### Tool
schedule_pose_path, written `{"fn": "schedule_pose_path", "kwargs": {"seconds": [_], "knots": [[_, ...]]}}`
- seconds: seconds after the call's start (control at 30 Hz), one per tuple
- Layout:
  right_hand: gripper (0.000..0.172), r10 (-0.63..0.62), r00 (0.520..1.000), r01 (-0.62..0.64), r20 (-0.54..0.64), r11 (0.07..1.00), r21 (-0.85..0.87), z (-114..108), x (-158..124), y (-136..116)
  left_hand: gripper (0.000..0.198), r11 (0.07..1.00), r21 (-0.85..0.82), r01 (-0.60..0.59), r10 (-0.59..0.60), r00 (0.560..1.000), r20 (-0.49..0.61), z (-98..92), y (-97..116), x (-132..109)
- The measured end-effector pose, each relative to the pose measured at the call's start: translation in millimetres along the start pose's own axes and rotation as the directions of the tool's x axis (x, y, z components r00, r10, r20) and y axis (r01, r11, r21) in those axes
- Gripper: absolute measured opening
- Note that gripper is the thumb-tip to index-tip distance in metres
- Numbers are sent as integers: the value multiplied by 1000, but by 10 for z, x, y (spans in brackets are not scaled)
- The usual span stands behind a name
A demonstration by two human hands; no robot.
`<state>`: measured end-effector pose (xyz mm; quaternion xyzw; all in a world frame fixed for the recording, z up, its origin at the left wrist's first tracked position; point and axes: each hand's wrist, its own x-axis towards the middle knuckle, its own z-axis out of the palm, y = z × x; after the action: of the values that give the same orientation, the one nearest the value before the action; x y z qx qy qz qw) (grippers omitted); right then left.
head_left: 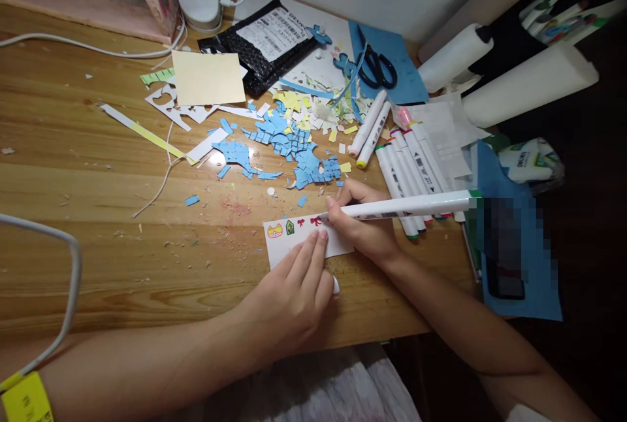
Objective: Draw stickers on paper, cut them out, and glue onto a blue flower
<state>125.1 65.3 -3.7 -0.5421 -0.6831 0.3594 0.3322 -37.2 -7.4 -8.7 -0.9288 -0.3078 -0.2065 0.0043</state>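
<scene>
My right hand [362, 219] is closed around a white marker [416, 205] with a green far end. Its tip meets a small white paper strip [279, 259] beside a red bow drawing [315, 220]. The strip also bears a smaller red bow [301, 223], a green drawing [290, 227] and a yellow and orange animal face [275, 230]. Fingers outstretched, my left hand [301, 285] lies over the strip's lower edge. A small white object [336, 285] shows at the side of that hand, mostly hidden.
Blue paper scraps [279, 134] litter the wooden table [98, 213] beyond the strip. Several capped markers [411, 167] lie at the right, near black scissors [377, 69]. A black parcel bag [269, 40] and a cream paper note [208, 78] sit farther back. A white cable [76, 265] loops at the left.
</scene>
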Motion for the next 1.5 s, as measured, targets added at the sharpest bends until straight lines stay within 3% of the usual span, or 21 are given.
{"fn": "schedule_pose_path", "kwargs": {"seconds": [1.5], "knots": [[31,-13,1000,13,12,997,-77,-10,7,-39,22,1000,-14,-3,3,1000,9,0,-5,9]]}}
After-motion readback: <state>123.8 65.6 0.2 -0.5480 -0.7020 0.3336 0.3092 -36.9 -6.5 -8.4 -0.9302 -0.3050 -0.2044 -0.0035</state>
